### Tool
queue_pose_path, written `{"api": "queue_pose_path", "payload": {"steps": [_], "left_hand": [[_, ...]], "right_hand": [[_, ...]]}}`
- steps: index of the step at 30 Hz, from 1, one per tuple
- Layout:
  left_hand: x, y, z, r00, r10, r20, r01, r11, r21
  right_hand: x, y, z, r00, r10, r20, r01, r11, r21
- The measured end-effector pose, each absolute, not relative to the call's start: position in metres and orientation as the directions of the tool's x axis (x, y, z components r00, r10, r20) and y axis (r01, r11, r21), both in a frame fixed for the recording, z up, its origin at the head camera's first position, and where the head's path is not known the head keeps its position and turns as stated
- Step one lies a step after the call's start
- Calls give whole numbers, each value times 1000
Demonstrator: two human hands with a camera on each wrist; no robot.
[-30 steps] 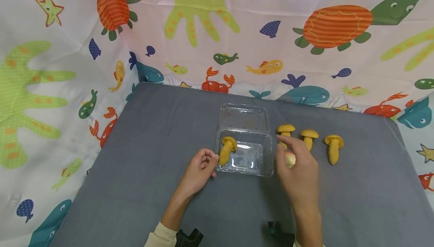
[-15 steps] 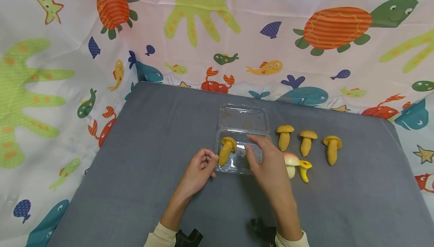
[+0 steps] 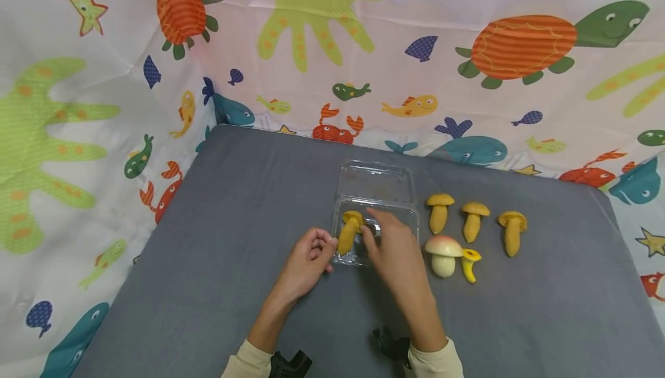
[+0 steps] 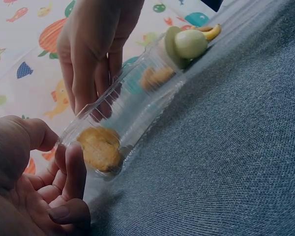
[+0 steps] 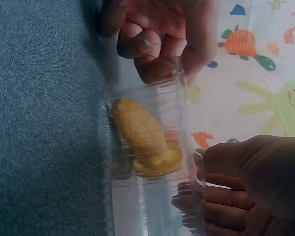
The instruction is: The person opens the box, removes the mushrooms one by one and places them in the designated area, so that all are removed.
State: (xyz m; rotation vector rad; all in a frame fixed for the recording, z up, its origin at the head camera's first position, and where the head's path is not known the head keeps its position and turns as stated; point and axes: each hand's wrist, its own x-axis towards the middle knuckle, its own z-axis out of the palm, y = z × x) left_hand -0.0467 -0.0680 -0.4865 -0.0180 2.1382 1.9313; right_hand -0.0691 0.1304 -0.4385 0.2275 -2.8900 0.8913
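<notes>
A clear hinged plastic container (image 3: 384, 201) lies with its lid laid back on the grey cloth. In its left side rests a yellow-brown toy mushroom (image 3: 349, 235), also seen through the wall in the right wrist view. My left hand (image 3: 307, 258) pinches the near left corner of the container between thumb and forefinger, as the left wrist view shows. My right hand (image 3: 396, 254) reaches over the tray, its fingers (image 5: 219, 196) extended and lowered inside, just right of the mushroom cap. Nothing shows in its grasp; whether a fingertip touches the mushroom, I cannot tell.
Right of the container, three yellow-brown toy mushrooms (image 3: 472, 222) stand apart in a row. Nearer lie a pale mushroom with a reddish cap (image 3: 443, 255) and a small curved yellow mushroom (image 3: 470, 265), side by side. A sea-animal printed curtain (image 3: 306, 89) borders the table's back and left.
My right hand has moved left from beside the row of mushrooms into the container, up to the mushroom there. The left hand keeps its hold on the corner.
</notes>
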Motion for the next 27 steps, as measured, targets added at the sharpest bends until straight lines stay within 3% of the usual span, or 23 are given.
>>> {"api": "queue_pose_path", "payload": {"steps": [27], "left_hand": [[-47, -68, -487, -966, 166, -199, -178, 134, 975]], "right_hand": [[-76, 125, -459, -990, -73, 120, -129, 813, -568]]}}
